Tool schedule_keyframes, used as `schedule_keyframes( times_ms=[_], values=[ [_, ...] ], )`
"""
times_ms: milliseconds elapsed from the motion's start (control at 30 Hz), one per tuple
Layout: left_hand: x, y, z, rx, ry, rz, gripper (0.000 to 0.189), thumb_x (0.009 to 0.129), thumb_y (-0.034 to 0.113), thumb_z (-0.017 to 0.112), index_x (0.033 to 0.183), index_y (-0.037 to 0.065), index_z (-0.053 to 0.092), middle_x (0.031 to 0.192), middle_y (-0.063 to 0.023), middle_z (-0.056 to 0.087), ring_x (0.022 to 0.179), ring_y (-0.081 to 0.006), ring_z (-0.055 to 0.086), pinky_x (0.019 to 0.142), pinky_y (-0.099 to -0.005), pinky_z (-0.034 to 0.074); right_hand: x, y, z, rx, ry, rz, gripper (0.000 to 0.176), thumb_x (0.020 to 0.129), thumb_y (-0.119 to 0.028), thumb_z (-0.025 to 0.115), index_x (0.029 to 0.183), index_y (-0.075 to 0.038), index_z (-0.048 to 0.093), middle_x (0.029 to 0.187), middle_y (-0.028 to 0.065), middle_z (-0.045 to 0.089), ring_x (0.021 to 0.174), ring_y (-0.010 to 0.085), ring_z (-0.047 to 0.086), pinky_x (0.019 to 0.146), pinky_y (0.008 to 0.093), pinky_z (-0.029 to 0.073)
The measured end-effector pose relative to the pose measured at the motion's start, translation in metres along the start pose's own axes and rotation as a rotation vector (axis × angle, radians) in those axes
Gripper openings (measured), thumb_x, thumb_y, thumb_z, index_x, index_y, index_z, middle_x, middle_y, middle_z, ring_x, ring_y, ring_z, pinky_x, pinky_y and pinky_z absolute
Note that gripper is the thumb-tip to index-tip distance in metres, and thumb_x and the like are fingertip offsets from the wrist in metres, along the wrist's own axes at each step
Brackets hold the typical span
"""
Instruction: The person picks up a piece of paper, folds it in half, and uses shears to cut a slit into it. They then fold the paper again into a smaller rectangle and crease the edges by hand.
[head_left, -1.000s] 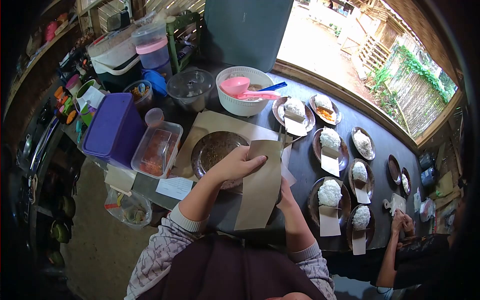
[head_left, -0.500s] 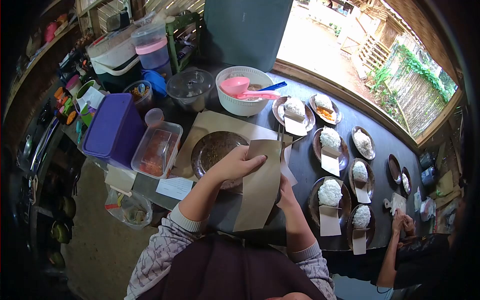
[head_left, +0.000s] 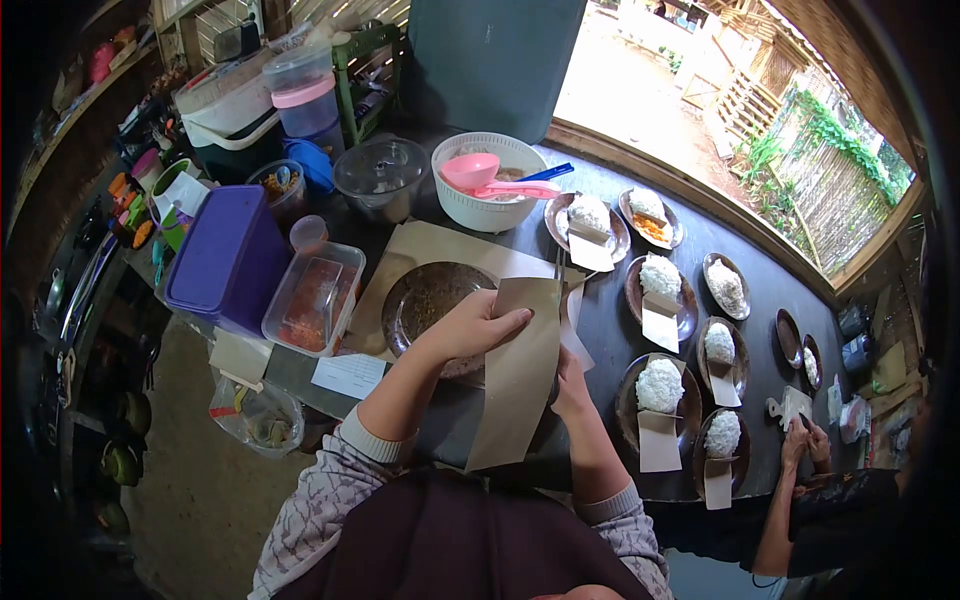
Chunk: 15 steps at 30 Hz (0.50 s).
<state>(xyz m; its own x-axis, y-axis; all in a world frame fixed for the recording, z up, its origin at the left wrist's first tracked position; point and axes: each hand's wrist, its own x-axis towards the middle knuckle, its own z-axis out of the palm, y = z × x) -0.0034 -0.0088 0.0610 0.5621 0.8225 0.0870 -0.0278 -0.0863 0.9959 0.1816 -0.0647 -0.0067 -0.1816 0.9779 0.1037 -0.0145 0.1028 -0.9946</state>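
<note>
My left hand [head_left: 478, 328] is closed on a long strip of brown paper [head_left: 518, 385], thumb on the near face. The strip hangs down towards my apron. Behind its right edge is my right hand [head_left: 570, 385], partly hidden, its fingers wrapped round the handles of scissors. The scissor blades [head_left: 560, 265] stick up past the strip's top right corner. Under my left forearm lies a brown round plate [head_left: 420, 285] on a larger brown paper sheet [head_left: 405, 245]. A loose piece of paper shows beside the blades.
Several plates with rice mounds [head_left: 660, 385] and folded paper pieces stand on the right. A white basket [head_left: 480, 205] with a pink ladle, a food container [head_left: 345, 270] and a purple box [head_left: 220, 260] stand behind and left. A co-worker's hands [head_left: 805, 440] are near a small board [head_left: 793, 405].
The scissor blades, spread apart before, now look closer together. The paper strip's lower end has dropped slightly. My hands stay almost in place.
</note>
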Motion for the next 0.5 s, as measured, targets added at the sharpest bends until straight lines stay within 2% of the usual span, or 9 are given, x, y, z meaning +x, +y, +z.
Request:
schedule_keyframes(
  times_ms=[333,433,500],
  values=[
    [0.0003,0.001,-0.001,0.011,-0.009,0.007,0.025,0.088,0.02,0.052,0.094,-0.004,0.058,0.077,-0.0016,0.059,0.071,-0.0067,0.05,0.065,-0.0245,0.043,0.001,0.0041,-0.0021,0.005,0.004,0.017,0.053,0.079,-0.029,0.062,0.118,0.005,0.048,0.107,0.0127,0.059,0.099,0.0178,0.055,0.084,0.0297,0.043],
    [0.0017,-0.0033,-0.0031,0.036,-0.013,-0.012,0.026,0.087,0.02,0.053,0.094,-0.004,0.058,0.078,-0.002,0.06,0.071,-0.0071,0.051,0.065,-0.0251,0.044,0.0008,0.0083,-0.0031,0.054,-0.001,-0.01,0.052,0.079,-0.027,0.062,0.117,0.005,0.048,0.106,0.0126,0.06,0.098,0.0181,0.055,0.084,0.0296,0.043],
    [0.0005,-0.0007,-0.0021,0.042,-0.005,0.004,0.025,0.087,0.02,0.053,0.093,-0.004,0.058,0.076,-0.0013,0.059,0.07,-0.0068,0.05,0.064,-0.025,0.043,0.0009,0.0036,-0.0022,-0.028,0.012,0.01,0.049,0.079,-0.023,0.061,0.117,0.005,0.048,0.106,0.0123,0.06,0.097,0.0185,0.056,0.084,0.0295,0.043]
  ],
)
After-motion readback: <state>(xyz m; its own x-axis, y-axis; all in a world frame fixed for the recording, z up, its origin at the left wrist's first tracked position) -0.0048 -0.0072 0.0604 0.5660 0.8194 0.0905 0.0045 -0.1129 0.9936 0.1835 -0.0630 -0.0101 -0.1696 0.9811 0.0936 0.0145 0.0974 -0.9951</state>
